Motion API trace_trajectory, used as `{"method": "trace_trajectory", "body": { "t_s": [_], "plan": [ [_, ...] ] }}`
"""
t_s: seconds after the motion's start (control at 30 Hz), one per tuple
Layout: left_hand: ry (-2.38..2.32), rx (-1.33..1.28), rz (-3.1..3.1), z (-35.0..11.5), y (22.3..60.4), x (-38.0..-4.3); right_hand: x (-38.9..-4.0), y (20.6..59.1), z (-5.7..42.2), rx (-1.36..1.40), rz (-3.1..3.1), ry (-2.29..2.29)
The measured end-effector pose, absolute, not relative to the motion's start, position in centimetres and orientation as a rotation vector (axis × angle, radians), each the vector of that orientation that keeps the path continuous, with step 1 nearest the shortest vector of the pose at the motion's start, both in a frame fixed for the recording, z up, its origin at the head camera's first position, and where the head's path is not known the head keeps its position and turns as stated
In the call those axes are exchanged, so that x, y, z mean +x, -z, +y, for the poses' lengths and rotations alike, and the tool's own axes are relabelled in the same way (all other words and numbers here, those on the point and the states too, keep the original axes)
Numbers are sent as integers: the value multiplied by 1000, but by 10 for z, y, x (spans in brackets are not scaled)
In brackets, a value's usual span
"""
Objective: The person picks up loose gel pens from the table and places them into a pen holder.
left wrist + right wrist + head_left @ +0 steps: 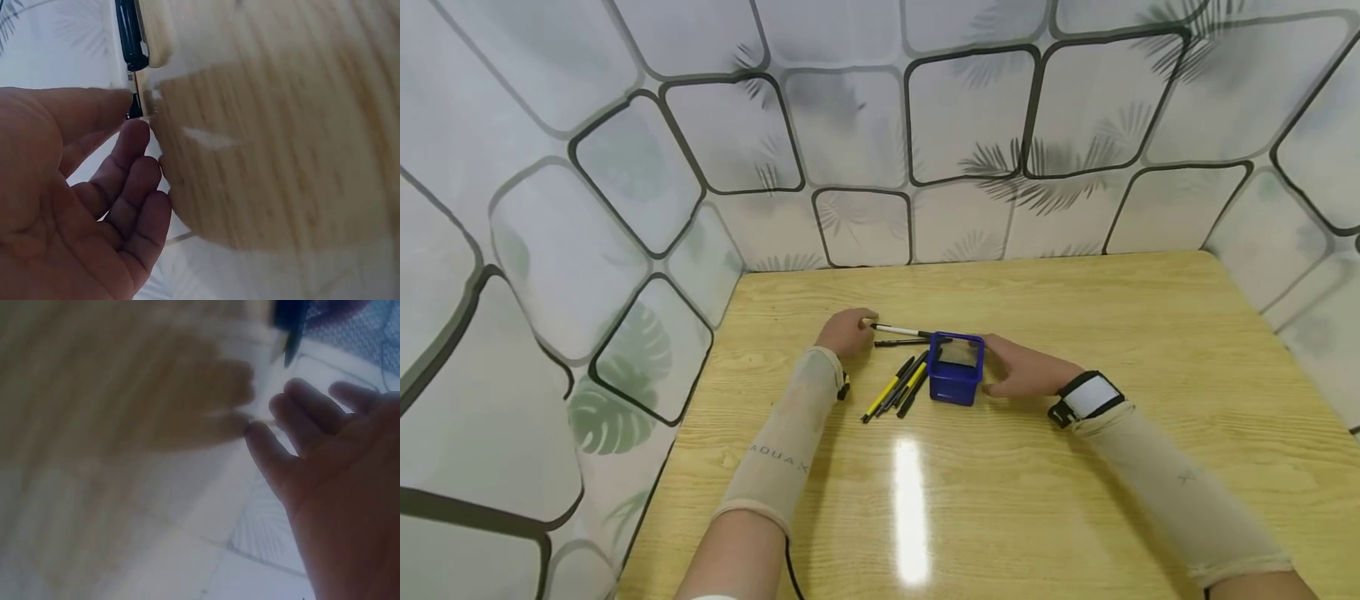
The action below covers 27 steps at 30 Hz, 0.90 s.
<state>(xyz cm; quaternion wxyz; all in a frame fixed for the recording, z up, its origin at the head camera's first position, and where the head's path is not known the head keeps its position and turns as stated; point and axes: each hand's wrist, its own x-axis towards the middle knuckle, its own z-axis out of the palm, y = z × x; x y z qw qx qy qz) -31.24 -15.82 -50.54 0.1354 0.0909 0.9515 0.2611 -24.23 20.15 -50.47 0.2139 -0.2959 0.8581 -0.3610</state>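
At the left of a small blue square plastic container, my left hand pinches the dark end of a white pen between thumb and forefinger. In the left wrist view this hand has its other fingers loosely bent, beside a dark pen cap. My right hand is at the container's right side, fingers spread around that side. Whether it touches the wall is unclear. The right wrist view is blurred and shows the hand with fingers extended.
A black pen lies just below the white one. Several black and yellow pens lie in a loose bunch left of the container. All rest on a wooden table, with patterned wall covering behind its far edge.
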Motion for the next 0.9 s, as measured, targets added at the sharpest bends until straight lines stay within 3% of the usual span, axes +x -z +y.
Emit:
{"method": "trace_trajectory", "body": {
  "t_s": [0.43, 0.9],
  "plan": [
    [-880, 271, 2735, -167, 512, -304, -245, 521, 174, -740, 2179, 1429],
    [-1398, 298, 2573, -185, 511, -278, -255, 547, 172, -752, 1908, 1771]
  ]
}}
